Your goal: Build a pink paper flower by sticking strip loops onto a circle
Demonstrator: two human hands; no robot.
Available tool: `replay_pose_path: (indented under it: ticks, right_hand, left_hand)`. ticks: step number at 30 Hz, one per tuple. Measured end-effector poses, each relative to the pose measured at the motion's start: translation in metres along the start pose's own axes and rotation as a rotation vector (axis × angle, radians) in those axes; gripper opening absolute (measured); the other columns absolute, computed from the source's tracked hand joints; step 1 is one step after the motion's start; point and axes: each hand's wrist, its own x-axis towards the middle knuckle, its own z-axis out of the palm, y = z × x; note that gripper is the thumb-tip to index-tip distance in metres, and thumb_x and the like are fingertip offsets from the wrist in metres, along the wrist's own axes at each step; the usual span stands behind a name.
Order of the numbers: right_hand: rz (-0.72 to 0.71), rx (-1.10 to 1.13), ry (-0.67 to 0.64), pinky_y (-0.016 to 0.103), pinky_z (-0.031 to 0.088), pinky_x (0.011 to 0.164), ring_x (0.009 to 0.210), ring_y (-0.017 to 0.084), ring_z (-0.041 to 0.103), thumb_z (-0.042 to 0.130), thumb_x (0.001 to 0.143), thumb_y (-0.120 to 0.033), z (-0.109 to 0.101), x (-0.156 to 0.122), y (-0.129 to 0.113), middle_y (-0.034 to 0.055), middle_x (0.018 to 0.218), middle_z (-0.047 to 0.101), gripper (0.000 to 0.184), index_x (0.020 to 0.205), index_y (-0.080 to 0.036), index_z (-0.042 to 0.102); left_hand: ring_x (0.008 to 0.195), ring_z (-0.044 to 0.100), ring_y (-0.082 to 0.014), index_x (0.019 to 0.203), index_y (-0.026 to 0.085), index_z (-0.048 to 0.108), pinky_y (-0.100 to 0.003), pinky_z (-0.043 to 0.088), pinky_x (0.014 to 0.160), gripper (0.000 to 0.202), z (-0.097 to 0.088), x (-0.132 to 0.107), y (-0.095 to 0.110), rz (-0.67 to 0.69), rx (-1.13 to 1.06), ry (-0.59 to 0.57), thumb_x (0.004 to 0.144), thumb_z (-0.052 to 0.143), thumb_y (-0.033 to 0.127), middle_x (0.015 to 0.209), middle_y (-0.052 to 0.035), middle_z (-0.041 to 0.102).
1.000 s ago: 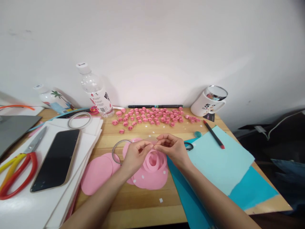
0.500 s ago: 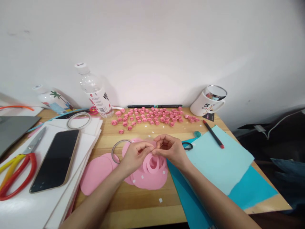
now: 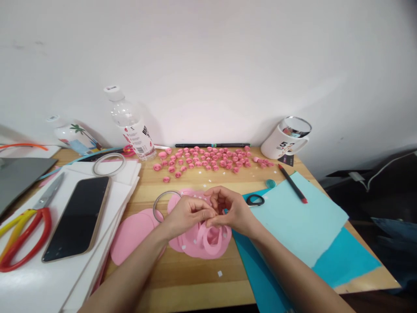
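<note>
A curled pink paper strip [image 3: 213,250] hangs over pink paper ovals [image 3: 194,252], midway between the front and back edges of the table [image 3: 195,282], the left hand [image 3: 190,214] and right hand [image 3: 233,212] both pinched nearly closed on it; little pink rosettes [image 3: 223,163] crowd the back edge, a white mug [image 3: 275,143] by the back right corner

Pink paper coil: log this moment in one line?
left hand: pinching pink paper coil | right hand: pinching coil | below: paper discs

Pink paper strip [image 3: 211,249], pink rolls [image 3: 204,164], pale aqua sheet [image 3: 301,221], red-ended black pen [image 3: 293,184].
</note>
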Motion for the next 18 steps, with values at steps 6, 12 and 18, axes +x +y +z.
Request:
replay_pose_path:
  ticks: [6,12,18]
  right_hand:
    - [-0.048,-0.003,0.048,0.021,0.039,0.05,0.055,0.008,0.047,0.082,0.053,-0.028,-0.001,0.0002,0.0052,-0.0053,0.064,0.049,0.044,0.091,-0.021,0.061]
    - [-0.083,0.014,0.124,0.03,0.049,0.066,0.073,0.016,0.061,0.071,0.069,-0.029,-0.0044,0.0033,0.006,0.0036,0.081,0.066,0.017,0.082,-0.02,0.067]
    - [-0.238,-0.187,0.222,0.03,0.052,0.065,0.078,0.018,0.064,0.068,0.072,-0.024,0.0016,0.0012,0.0061,0.0054,0.086,0.068,0.01,0.081,-0.023,0.072]
  left_hand:
    - [0.055,0.053,-0.0099,0.058,0.014,0.059,-0.019,0.04,0.051,0.024,0.0052,0.0012,-0.0001,0.041,0.126,0.135,0.079,0.051,0.024,0.058,0.0006,0.06]
    - [0.06,0.054,-0.0117,0.066,0.015,0.061,-0.021,0.042,0.056,0.022,0.0061,0.0023,0.0,0.098,0.205,0.375,0.081,0.049,0.028,0.061,0.0007,0.06]
    - [0.056,0.051,-0.0108,0.062,0.014,0.061,-0.021,0.039,0.053,0.026,0.008,0.0015,0.0007,0.083,0.204,0.439,0.08,0.05,0.028,0.058,0.0006,0.058]
